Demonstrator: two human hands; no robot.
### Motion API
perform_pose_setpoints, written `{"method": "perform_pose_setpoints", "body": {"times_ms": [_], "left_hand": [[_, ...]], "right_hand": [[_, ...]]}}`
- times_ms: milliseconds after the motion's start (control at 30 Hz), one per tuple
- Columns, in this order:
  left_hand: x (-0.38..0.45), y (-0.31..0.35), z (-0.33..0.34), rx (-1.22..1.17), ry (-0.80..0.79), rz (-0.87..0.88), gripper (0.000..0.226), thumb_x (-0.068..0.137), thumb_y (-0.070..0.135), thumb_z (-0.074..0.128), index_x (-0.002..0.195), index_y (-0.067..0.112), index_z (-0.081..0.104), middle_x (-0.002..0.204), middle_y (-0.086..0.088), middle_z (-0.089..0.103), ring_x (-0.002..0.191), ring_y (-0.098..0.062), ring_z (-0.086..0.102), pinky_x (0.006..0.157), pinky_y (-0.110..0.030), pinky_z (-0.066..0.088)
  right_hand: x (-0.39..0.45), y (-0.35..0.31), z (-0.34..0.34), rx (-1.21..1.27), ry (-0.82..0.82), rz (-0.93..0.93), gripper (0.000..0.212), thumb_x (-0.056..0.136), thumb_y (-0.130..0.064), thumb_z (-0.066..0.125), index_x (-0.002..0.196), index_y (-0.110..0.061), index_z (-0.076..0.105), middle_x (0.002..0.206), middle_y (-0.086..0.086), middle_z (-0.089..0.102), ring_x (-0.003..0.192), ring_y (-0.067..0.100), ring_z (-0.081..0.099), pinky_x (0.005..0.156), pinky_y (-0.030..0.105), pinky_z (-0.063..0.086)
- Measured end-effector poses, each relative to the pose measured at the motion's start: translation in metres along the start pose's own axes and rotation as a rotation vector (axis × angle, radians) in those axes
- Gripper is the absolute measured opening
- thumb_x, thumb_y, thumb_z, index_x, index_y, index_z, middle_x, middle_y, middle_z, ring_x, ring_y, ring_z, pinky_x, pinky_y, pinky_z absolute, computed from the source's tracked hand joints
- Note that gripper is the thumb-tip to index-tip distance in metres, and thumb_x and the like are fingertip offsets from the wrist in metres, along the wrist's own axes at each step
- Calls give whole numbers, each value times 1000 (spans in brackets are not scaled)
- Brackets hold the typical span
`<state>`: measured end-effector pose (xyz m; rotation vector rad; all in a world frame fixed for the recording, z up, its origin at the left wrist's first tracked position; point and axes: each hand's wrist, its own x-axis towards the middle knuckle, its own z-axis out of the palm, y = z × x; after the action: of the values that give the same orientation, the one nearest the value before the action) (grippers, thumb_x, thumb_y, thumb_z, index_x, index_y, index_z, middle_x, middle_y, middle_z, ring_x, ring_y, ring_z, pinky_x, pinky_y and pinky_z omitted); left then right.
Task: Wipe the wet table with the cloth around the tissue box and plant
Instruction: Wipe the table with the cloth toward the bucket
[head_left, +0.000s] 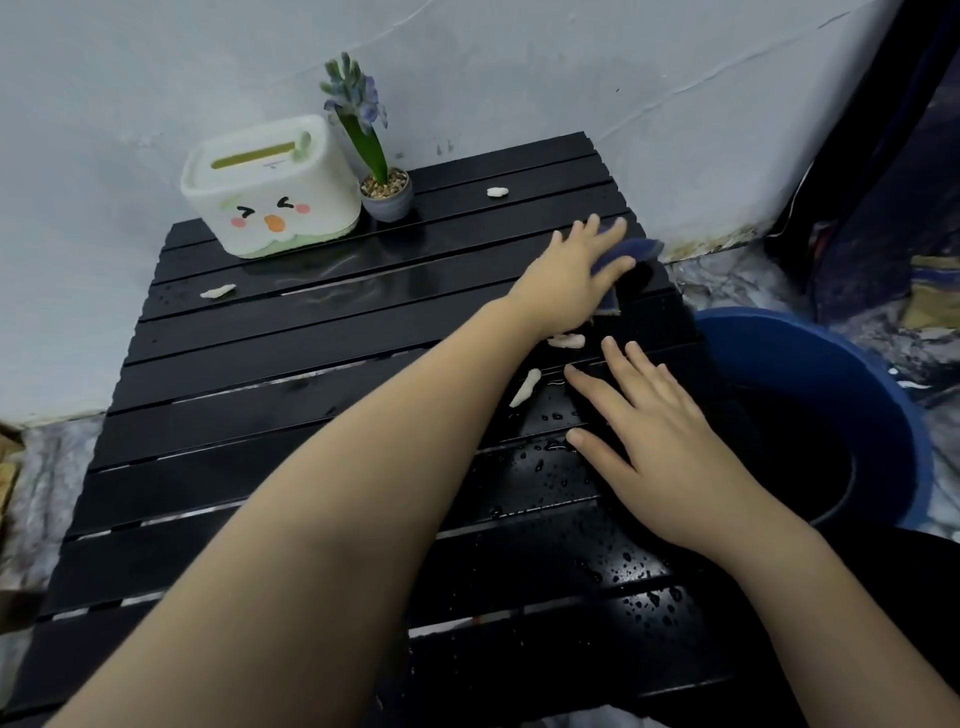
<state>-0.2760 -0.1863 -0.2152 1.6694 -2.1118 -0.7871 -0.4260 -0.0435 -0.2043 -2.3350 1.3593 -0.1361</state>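
A person leans over a black slatted desk whose slats run left to right, with beads of water scattered on the near right part. The left hand reaches across to the far right side of the desk and presses down on a dark blue cloth. Its fingers are straight and spread, lying flat on top of the cloth rather than curling round it. The cloth shows only past the fingertips and under the thumb side of the hand; its visible long axis runs from beneath the palm out toward the desk's far right edge, and a folded corner hangs down toward the near side just right of the wrist. The right hand rests flat on the wet slats nearer the person, beside the desk's right edge, fingers spread and pointing away and to the left, holding nothing; it is apart from the cloth. The white tissue box with a cartoon face stands at the far left corner against the wall, its long side running left to right, and the small potted plant stands upright just beside its right end. Both are well apart from the cloth. Pale crumbs lie on the slats, two between the hands. A blue bucket sits on the floor to the right of the desk.
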Motion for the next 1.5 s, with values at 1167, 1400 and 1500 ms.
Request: {"method": "perform_pose_setpoints", "body": {"times_ms": [1167, 1400, 1500], "left_hand": [[-155, -50, -73, -364, 410, -182, 35, 103, 22, 52, 135, 12, 60, 110, 7, 66, 88, 11, 60, 81, -9, 44], [-275, -151, -88, 286, 372, -406, 58, 101, 40, 48, 155, 31, 28, 166, -12, 10, 153, -30, 6, 122, -41, 8], [-272, -149, -74, 281, 367, -433, 57, 103, 44, 39, 156, 27, 26, 167, -8, 7, 154, -26, 1, 125, -46, 3]], "right_hand": [[-25, 3, -21, -37, -108, 109, 63, 99, -51, 39, 155, -37, 15, 165, -1, -5, 151, 17, -8, 123, 40, 2], [-24, 3, -18, -61, -117, 114, 64, 98, -52, 37, 155, -35, 14, 165, 1, -4, 152, 19, -6, 123, 41, 2], [-24, 2, -19, -57, -128, 128, 64, 98, -52, 38, 155, -35, 14, 165, 1, -4, 152, 19, -6, 123, 41, 2]]}}
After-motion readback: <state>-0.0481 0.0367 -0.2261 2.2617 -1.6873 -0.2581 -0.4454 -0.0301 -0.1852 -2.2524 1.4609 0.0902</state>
